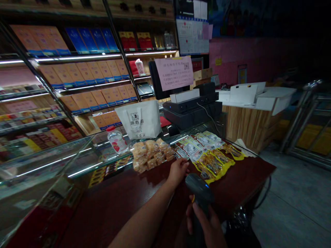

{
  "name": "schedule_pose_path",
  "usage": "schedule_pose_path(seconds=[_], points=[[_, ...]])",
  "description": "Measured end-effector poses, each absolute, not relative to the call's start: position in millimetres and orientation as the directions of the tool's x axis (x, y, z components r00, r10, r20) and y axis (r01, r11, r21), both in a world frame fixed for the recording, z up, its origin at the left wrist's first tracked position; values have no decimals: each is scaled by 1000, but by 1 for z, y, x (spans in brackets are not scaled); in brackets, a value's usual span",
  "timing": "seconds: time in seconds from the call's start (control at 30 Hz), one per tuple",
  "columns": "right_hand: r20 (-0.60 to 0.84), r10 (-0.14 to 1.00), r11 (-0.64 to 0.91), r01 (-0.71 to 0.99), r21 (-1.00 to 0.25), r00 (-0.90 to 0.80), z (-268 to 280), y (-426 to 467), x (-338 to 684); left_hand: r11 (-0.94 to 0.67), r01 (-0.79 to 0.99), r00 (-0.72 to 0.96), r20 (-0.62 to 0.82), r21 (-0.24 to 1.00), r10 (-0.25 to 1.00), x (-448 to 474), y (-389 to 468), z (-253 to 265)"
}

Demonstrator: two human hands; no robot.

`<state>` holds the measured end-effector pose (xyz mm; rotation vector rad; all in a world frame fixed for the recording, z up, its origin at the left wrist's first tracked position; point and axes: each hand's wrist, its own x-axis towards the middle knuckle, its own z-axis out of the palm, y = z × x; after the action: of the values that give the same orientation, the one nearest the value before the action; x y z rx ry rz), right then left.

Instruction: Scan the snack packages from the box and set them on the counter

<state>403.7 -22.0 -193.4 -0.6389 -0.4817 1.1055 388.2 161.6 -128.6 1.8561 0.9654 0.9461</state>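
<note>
My right hand [207, 224] is wrapped around the handle of a dark barcode scanner [199, 187], which has a small blue light on its head. My left hand [178, 171] rests on the dark red counter with its fingers curled; whether anything is in them is hidden. Just beyond it lie flat snack packets with yellow edges [214, 162], laid side by side in a row. A clear bag of light brown puffy snacks [151, 155] sits close by on the left.
Behind the snacks stand a white tote bag [141, 120] and a clear bottle with a red cap [117, 140]. A monitor with a pink notice [174, 74] and a black cash-register unit [192, 110] are at the back. Shelves of boxes [89, 72] line the left.
</note>
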Motion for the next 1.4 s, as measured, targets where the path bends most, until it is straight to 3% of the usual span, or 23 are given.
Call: schedule_pose_path(seconds=[0.17,0.23,0.3,0.37,0.47,0.53,0.57,0.73,0.83,0.93,1.07,1.23,1.4], points=[[40,927,310,-701,-643,373,-190,-24,404,-333,252,283,260,909,923,403,169,-123],[51,932,306,-701,-644,360,-191,-23,405,-417,245,211,371,875,904,396,165,-117],[68,933,311,-694,-649,354,-194,-22,405,-593,281,143,579,754,803,378,156,-107],[64,938,296,-690,-660,341,-195,-21,405,-736,387,79,775,556,627,350,147,-92],[58,944,279,-690,-668,325,-194,-23,404,-697,593,-115,900,402,421,299,146,-62],[65,944,285,-697,-658,325,-192,-25,404,-603,684,-194,899,411,392,265,157,-38],[66,943,287,-701,-652,325,-191,-25,404,-567,713,-167,885,413,435,249,165,-26],[64,942,295,-720,-628,330,-193,-25,404,-545,777,244,647,315,722,202,196,12],[77,938,306,-706,-639,337,-196,-23,403,-539,788,338,521,299,784,200,202,18],[97,933,324,-689,-648,347,-196,-23,402,-571,766,387,498,294,776,206,206,21],[101,931,326,-679,-657,349,-196,-24,402,-606,747,364,596,272,716,206,208,24],[98,932,320,-662,-677,350,-197,-23,401,-555,821,271,766,132,583,170,165,-14],[79,936,300,-662,-687,343,-195,-25,402,-352,914,146,648,200,748,136,103,-106]])
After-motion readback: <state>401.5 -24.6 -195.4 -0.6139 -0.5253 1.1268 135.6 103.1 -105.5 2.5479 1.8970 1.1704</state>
